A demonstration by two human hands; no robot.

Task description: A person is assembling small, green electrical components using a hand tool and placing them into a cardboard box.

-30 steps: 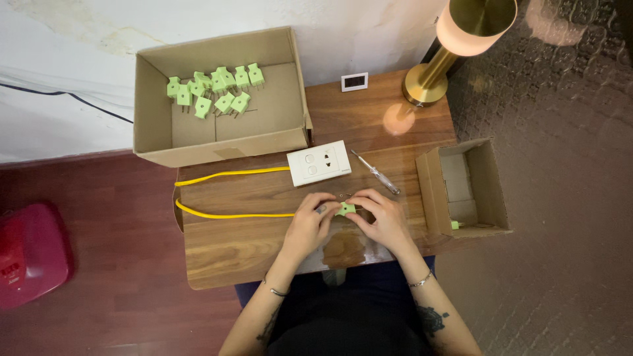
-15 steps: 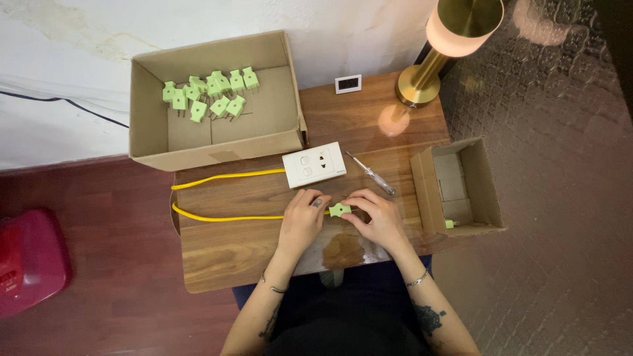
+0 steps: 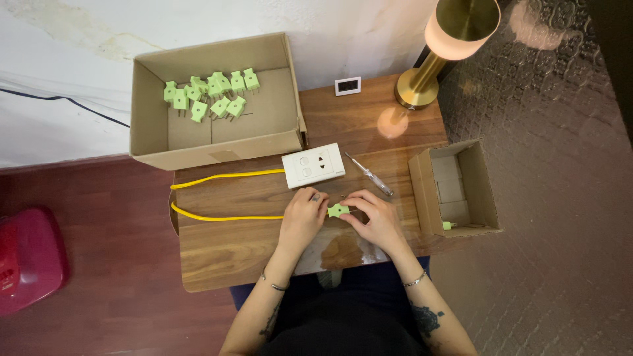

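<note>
Left hand (image 3: 304, 214): fingers closed on the near end of the green plug, just where the yellow cable arrives.
Right hand (image 3: 374, 217): fingers pinched on the other end of the same plug; both hands rest on the worktop (image 3: 217, 254).
Green plug (image 3: 338, 210): held between the two hands, low over the worktop's front middle.
Yellow cable (image 3: 217, 198): runs in a long loop from the white socket block (image 3: 313, 165) round to the left hand; whether it is already fastened into the plug cannot be told.
Screwdriver (image 3: 369, 175): lies untouched just behind the right hand.
Large carton (image 3: 217, 142): at the back left, holding a cluster of loose green plugs (image 3: 211, 95).
Small carton (image 3: 488, 204): at the right edge, with one small green piece (image 3: 448, 225) in its near corner.
Progress, as judged: one plug in hand, many waiting in the large carton, so most of the work appears to remain.
Lamp (image 3: 455, 39): brass, lit, back right.
</note>
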